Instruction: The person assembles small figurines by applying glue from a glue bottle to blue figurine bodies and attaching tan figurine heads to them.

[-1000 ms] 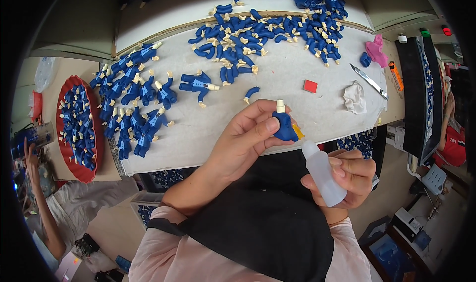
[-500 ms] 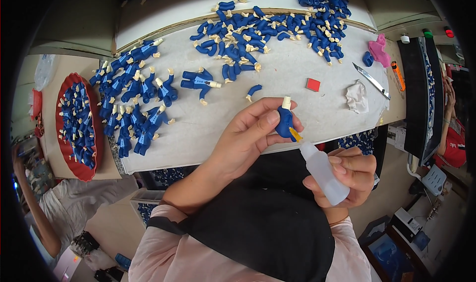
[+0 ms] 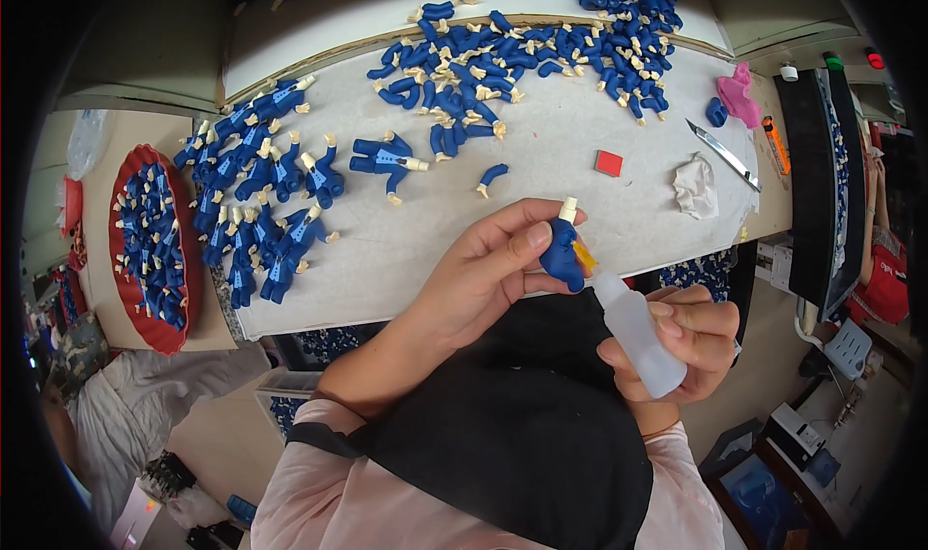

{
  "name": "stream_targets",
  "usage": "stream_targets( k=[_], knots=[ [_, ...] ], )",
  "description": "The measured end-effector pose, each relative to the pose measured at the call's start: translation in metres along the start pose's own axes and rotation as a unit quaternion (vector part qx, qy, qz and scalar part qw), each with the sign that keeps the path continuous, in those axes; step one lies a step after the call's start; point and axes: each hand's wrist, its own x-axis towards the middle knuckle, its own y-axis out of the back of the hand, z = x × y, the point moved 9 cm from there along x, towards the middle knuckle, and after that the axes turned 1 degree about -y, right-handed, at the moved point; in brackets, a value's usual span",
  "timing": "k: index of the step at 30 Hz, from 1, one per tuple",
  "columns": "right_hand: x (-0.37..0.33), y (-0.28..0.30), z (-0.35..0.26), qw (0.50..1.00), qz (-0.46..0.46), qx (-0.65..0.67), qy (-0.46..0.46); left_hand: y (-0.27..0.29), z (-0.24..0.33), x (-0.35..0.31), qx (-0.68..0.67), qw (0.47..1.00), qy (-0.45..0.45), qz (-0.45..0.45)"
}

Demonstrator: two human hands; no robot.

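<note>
Left hand (image 3: 483,268): thumb and fingers pinched on a blue figure (image 3: 559,255), cream neck up, slightly tilted, held above the near edge of the table (image 3: 406,260). Right hand (image 3: 704,337): fingers curled around a whitish squeeze bottle (image 3: 646,342), tip angled up-left toward the figure. Yellow bit (image 3: 585,258) between figure and bottle tip; can't tell which it belongs to, or if the tip touches.

Just beyond the left hand: one loose blue arm (image 3: 494,175) with cream hand end. Red box (image 3: 608,163) farther right, then crumpled tissue (image 3: 695,187), knife (image 3: 723,154) lying diagonally, pink cloth (image 3: 739,96), orange tool (image 3: 776,146) near the right end. Large pile of blue arms (image 3: 483,67) toward the back. Left: cluster of figure bodies (image 3: 327,181), one lying apart. Far left: red basket (image 3: 191,250) full of blue parts.
</note>
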Motion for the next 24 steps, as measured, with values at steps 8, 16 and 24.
stream_targets(
  k=[8, 16, 24],
  knots=[
    [-0.001, -0.003, 0.000, 1.000, -0.021, 0.006, 0.016, 0.000, -0.001, 0.001, -0.011, 1.000, 0.002, -0.004],
    [-0.001, -0.003, 0.003, 1.000, -0.017, 0.005, 0.021, 0.001, 0.001, 0.002, -0.002, 1.000, -0.006, 0.007],
    [0.000, -0.001, -0.001, 1.000, -0.021, -0.004, 0.020, 0.004, 0.010, 0.000, 0.032, 0.998, -0.043, 0.034]
  ],
)
